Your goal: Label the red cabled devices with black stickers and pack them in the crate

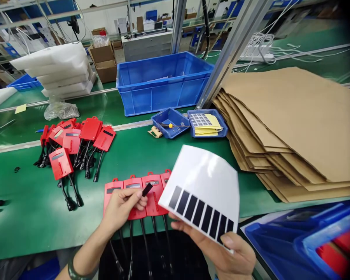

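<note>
Item: black sticker [147, 189], likely thin, limp and tacky, so hold it by its end. Your left hand [124, 208] pinches it above the red units [154, 199]. At 3 o'clock is the backing sheet [205, 175], light and bendy, with your right hand [230, 252] pinching its lower edge.

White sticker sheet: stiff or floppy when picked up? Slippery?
Probably floppy: the sheet bows while the right hand holds its lower edge. Likely light, since that edge grip alone carries it; the left hand only pinches a strip. Its glossy sheen suggests a slippery face.
</note>
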Action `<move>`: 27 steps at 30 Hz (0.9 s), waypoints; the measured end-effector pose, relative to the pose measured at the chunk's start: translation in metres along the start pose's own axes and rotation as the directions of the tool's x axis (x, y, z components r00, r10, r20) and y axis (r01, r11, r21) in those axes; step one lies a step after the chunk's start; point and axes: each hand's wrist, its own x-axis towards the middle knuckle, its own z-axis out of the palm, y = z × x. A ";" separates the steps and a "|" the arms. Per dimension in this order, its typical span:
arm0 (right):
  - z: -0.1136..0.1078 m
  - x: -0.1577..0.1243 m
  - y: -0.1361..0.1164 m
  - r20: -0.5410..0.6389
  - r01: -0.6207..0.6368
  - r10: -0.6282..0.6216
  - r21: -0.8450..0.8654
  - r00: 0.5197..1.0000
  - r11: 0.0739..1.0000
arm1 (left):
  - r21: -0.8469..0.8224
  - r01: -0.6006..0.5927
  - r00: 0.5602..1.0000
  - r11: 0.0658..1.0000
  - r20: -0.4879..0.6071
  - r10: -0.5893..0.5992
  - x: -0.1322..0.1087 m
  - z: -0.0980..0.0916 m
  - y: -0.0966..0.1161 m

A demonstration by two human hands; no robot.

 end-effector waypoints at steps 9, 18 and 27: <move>-0.035 0.012 0.016 -0.217 -0.131 0.131 0.015 0.967 0.991 | 0.840 -0.543 0.623 0.028 0.380 0.684 0.027 -0.009 0.002; -0.022 0.015 0.011 -0.207 -0.089 0.069 -0.085 0.976 0.992 | 0.831 -0.553 0.627 -0.058 0.461 0.628 0.028 -0.007 -0.004; -0.048 0.008 0.021 -0.261 -0.250 0.209 -0.132 0.942 0.959 | 0.825 -0.563 0.654 -0.042 0.476 0.587 0.026 -0.008 -0.006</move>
